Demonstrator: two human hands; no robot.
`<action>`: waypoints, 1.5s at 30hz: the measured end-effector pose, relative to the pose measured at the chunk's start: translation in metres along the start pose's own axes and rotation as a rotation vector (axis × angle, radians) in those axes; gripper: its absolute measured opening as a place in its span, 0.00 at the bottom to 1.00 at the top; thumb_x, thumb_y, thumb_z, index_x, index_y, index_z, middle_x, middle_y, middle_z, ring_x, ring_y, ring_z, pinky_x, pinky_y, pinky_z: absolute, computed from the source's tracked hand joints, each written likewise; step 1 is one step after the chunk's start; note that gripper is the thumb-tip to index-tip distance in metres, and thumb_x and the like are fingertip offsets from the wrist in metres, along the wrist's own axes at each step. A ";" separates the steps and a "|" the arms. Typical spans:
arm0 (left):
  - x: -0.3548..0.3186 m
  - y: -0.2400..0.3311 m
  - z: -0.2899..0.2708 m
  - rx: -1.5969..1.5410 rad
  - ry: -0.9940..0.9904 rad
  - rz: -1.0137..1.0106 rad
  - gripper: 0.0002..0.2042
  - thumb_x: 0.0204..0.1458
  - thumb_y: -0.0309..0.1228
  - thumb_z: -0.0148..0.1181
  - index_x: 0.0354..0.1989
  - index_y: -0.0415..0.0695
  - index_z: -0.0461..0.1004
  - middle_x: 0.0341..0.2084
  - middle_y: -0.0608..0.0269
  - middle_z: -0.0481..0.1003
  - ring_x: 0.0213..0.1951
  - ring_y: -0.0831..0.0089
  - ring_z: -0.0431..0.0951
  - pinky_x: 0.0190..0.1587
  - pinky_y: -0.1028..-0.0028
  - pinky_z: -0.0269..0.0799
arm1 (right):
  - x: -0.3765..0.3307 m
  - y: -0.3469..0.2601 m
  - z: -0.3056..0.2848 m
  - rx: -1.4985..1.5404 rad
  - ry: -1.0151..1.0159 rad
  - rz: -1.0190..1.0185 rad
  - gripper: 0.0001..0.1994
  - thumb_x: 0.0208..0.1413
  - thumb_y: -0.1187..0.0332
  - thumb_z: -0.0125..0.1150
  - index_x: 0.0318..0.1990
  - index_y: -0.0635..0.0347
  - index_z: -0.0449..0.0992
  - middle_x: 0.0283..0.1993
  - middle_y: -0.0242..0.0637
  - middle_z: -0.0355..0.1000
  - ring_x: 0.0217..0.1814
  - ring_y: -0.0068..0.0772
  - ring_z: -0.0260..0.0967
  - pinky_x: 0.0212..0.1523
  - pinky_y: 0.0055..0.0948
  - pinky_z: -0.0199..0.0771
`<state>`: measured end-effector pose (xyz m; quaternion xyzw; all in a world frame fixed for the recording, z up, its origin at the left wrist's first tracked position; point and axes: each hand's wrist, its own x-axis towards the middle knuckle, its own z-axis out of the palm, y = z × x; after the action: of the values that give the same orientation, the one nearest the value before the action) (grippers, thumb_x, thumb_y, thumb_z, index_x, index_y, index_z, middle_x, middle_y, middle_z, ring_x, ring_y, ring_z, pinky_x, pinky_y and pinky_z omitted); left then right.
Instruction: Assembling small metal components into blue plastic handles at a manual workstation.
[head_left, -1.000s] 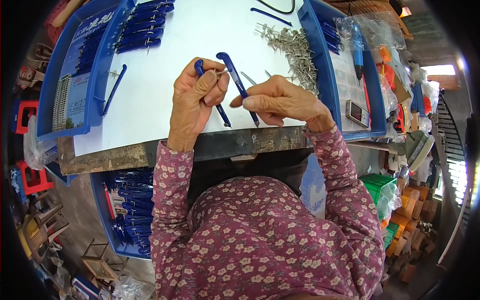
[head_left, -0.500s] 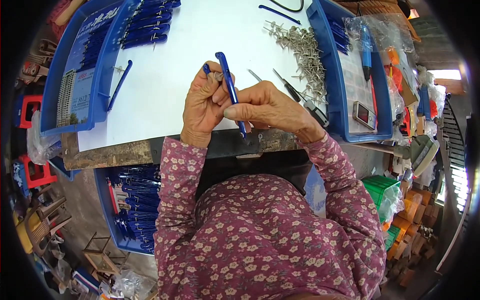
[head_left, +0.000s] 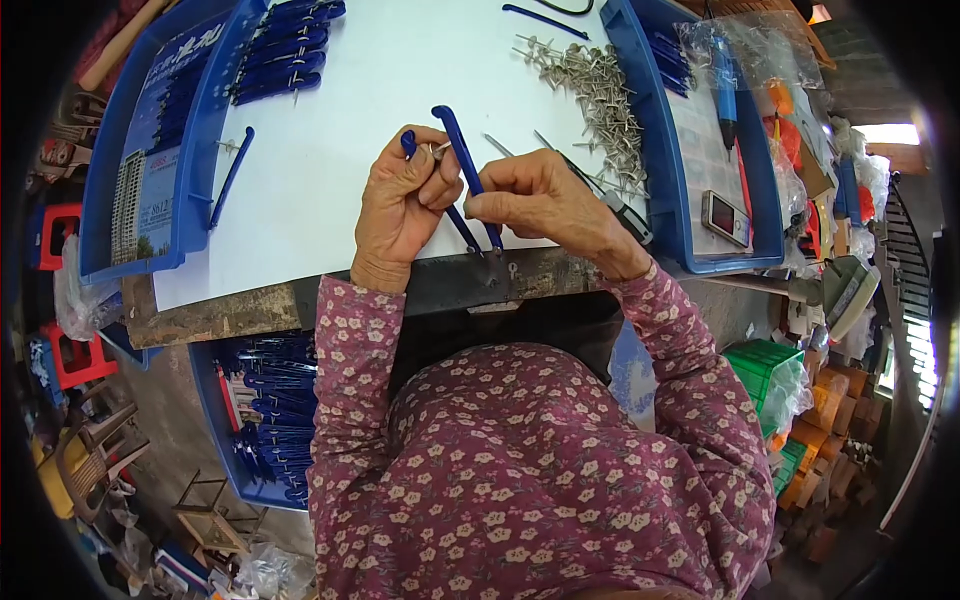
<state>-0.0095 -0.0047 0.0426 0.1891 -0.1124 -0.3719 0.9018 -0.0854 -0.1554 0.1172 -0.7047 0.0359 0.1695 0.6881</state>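
Note:
Above the table's near edge, my left hand (head_left: 398, 205) is closed on a slim blue plastic handle (head_left: 461, 229) that slants down through the fingers. A small metal pin (head_left: 437, 153) shows at its fingertips. My right hand (head_left: 550, 205) pinches a second long blue handle (head_left: 458, 145) by its lower half, between thumb and fingers. This one has a rounded, hooked upper end and crosses close in front of my left fingers; whether the two handles touch I cannot tell. A heap of metal pins with round heads (head_left: 595, 95) lies to the right on the white sheet (head_left: 390, 65).
Blue trays stand left (head_left: 190, 215) and right (head_left: 668, 165); the right one holds a small grey device (head_left: 727, 219). Pinned blue handles (head_left: 285, 60) lie in a row at far left, one loose handle (head_left: 232, 178) nearer. Below the table is a filled blue bin (head_left: 215, 400). Thin tools lie behind my right hand.
The right hand has shifted slightly right and its handle's lower end has swung right and up, apart from the left hand's handle, whose lower end now shows.

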 end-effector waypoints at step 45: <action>-0.003 0.015 -0.008 -0.017 0.084 0.262 0.07 0.54 0.27 0.48 0.39 0.40 0.68 0.23 0.60 0.68 0.22 0.78 0.61 0.27 0.79 0.56 | 0.038 -0.002 0.009 -0.764 0.204 -0.381 0.14 0.48 0.65 0.54 0.18 0.64 0.64 0.11 0.39 0.52 0.12 0.28 0.49 0.16 0.29 0.50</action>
<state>0.0007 0.0096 0.0414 0.1806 -0.0951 -0.2436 0.9481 -0.0512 -0.1401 0.1079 -0.9158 -0.0922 -0.0298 0.3897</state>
